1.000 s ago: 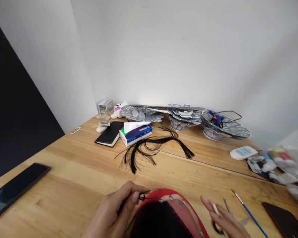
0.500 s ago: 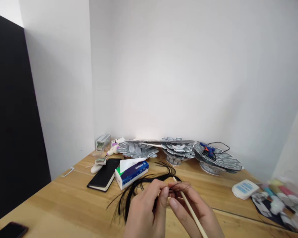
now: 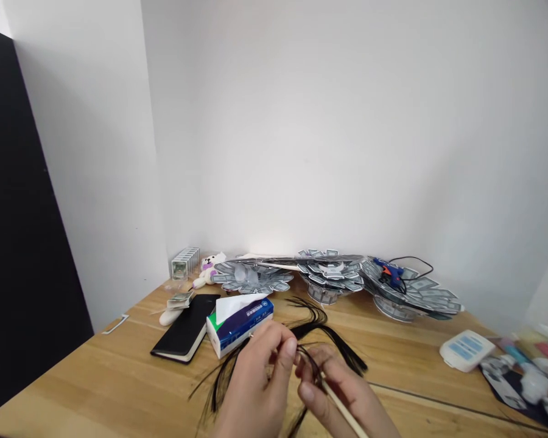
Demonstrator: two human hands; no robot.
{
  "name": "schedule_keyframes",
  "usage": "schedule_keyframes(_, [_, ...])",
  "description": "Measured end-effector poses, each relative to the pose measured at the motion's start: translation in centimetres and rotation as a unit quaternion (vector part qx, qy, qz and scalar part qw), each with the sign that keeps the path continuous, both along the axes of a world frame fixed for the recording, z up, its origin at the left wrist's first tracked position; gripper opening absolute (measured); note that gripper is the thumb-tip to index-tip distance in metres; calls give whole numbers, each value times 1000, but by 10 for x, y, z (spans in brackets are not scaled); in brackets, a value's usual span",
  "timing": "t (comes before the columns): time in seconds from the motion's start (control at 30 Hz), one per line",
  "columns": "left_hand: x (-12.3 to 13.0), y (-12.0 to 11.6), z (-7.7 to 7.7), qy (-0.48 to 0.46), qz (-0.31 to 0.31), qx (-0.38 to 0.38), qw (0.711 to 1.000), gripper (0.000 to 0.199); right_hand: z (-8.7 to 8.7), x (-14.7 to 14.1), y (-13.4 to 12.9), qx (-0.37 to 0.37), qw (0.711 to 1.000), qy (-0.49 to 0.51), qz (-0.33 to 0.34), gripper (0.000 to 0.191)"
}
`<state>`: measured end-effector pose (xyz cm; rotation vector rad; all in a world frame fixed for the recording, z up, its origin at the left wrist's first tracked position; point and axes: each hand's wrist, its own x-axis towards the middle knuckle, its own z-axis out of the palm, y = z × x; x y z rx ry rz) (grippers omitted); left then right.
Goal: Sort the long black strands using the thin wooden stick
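Low at the picture's bottom edge, the left hand (image 3: 256, 389) is pinching a thin lock of black hair strands (image 3: 308, 359) between thumb and fingertips, while the right hand (image 3: 342, 395) is closing its fingers around a slim pale wooden stick (image 3: 342, 410) and touching the same lock. Both hands are meeting just above the wooden tabletop (image 3: 119, 377), with the wrists cut off by the frame. Behind them, a loose bundle of long, glossy black hair (image 3: 329, 334) is fanning across the planks, its ends splaying thin and wispy. Just left of the bundle, a blue and green tissue box (image 3: 240, 322) is lying beside a matte black notebook (image 3: 185, 334). Bare wood is stretching out to the left front, and more to the right before a white oblong case (image 3: 466, 350). Along the white wall, flat rosettes of folded grey paper (image 3: 333, 277) are sitting in a row, a blue glue gun (image 3: 390, 274) resting on the rightmost one.
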<state>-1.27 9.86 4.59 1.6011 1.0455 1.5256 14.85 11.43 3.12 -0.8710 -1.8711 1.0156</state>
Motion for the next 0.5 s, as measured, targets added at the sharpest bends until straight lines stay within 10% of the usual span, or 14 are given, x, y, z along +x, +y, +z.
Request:
schedule_keyframes(0.27, [-21, 5, 22, -354, -80, -202, 910, 19, -9, 0, 7, 0, 996, -62, 70, 62])
schedule_keyframes(0.5, [-39, -5, 57, -556, 10, -227, 799, 46, -4, 0, 6, -33, 986, -112, 117, 64])
